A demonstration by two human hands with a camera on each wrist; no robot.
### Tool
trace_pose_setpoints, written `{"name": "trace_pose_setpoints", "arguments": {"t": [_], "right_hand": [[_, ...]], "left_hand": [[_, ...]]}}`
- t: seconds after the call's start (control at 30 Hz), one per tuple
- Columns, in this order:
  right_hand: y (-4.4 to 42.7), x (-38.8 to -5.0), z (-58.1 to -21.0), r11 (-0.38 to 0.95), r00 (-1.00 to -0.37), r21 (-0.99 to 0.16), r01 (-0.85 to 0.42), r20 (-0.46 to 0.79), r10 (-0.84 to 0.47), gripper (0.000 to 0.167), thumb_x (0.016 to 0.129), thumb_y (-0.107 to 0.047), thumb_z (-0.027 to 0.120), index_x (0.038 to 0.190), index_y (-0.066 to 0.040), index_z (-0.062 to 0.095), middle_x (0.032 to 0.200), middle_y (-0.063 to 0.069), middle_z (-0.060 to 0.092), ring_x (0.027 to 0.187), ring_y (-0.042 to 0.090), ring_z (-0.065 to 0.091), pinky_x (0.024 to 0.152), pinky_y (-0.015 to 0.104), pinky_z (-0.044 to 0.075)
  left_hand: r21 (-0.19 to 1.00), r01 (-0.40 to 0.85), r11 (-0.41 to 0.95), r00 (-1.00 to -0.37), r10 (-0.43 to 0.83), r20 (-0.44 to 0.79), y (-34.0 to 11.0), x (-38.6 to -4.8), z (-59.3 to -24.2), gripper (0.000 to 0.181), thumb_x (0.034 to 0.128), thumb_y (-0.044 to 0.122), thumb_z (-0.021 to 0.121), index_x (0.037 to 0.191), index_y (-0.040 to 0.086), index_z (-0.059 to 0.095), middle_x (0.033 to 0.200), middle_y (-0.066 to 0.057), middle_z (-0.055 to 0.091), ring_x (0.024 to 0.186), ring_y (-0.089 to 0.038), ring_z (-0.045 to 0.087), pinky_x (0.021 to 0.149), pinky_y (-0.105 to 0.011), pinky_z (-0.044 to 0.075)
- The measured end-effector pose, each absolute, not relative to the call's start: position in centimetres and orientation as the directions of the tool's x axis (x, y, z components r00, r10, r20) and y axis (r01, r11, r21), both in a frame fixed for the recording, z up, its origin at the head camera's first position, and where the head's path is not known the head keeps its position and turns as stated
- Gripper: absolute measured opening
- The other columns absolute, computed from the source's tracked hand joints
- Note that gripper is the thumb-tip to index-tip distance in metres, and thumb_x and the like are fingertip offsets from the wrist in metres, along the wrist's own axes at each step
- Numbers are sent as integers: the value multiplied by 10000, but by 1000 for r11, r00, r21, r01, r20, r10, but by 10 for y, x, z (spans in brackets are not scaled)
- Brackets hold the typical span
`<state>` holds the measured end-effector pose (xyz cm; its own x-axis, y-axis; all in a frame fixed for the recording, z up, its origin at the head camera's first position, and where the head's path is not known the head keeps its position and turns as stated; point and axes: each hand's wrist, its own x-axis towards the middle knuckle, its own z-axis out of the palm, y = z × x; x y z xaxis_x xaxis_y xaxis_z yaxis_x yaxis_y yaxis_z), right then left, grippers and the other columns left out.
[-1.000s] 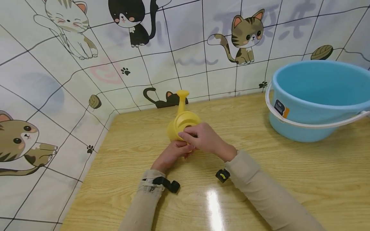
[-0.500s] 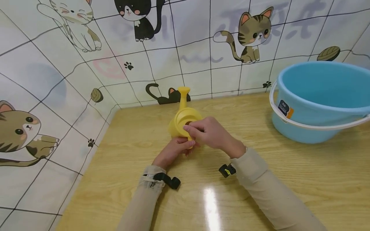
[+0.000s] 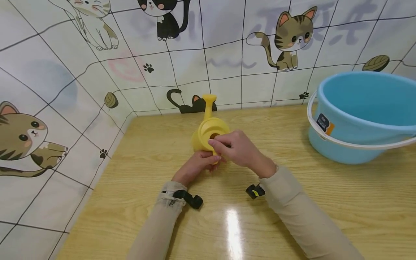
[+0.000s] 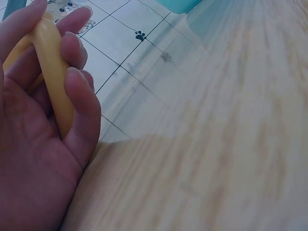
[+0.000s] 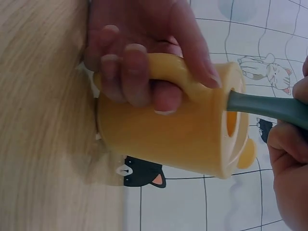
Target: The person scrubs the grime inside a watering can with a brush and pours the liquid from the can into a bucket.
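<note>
Yellow watering can (image 5: 159, 127) (smooth, spouted)

On the wood-grained worktop (image 3: 357, 202) we see the yellow plastic watering can (image 3: 206, 130), near the white cat-printed back wall (image 3: 224, 65); a white cat-printed side wall (image 3: 29, 86) runs along our left. The can's narrow yellow spout (image 3: 209, 105) lies on its far side, toward the back wall, and its curved yellow handle (image 5: 168, 67) on our side, within the left grip (image 3: 198, 164). Right of that, beside the can's round opening (image 5: 232, 120), we find the right grip (image 3: 238, 146) around a grey-green rod (image 5: 260, 107) whose end reaches into the opening. Well apart, to our right, stands the light-blue oval plastic bucket (image 3: 352, 131), its thin white carrying handle (image 3: 360, 145) across its near side.
</note>
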<state>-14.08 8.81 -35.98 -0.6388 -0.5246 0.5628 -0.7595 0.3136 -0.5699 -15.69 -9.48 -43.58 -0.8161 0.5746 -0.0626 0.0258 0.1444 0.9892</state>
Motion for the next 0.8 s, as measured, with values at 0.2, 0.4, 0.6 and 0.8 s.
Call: {"name": "trace_pose_setpoints", "arguments": {"t": [0.2, 0.4, 0.6, 0.8], "right_hand": [[84, -143, -366, 334, -642, -562, -757, 543, -541, 368, 910, -302, 505, 557, -205, 462, 461, -162, 372, 413, 6, 353, 429, 207, 322], [89, -140, -356, 322, -679, -615, -720, 529, -508, 373, 910, -315, 499, 564, -176, 482, 451, -127, 365, 404, 42, 335, 404, 219, 292], [93, -142, -352, 316, -659, -595, -739, 543, -520, 365, 903, -295, 513, 560, -170, 499, 467, -141, 381, 418, 27, 321, 409, 216, 269], [87, -147, -366, 366, -448, -267, -891, 638, -626, 385, 846, -224, 569, 499, -207, 402, 443, -128, 282, 412, -11, 241, 404, 177, 209]], "left_hand": [[987, 59, 149, -800, 598, -43, -94, -154, -426, 428, 880, 331, 551, 971, -86, 571, 731, -128, 505, 680, -224, 460, 628, -326, 408], [989, 43, 140, -800, 598, -50, -94, -156, -426, 423, 894, 340, 526, 1006, -64, 580, 799, -169, 501, 702, -222, 468, 634, -301, 416], [993, 18, 118, -815, 577, -54, -96, -164, -440, 365, 880, 313, 555, 1020, -16, 628, 798, -184, 516, 688, -213, 476, 628, -298, 426], [984, 36, 177, -823, 563, -71, -95, -165, -453, 384, 842, 402, 581, 812, 19, 579, 717, -82, 509, 682, -198, 463, 658, -297, 394]]}}
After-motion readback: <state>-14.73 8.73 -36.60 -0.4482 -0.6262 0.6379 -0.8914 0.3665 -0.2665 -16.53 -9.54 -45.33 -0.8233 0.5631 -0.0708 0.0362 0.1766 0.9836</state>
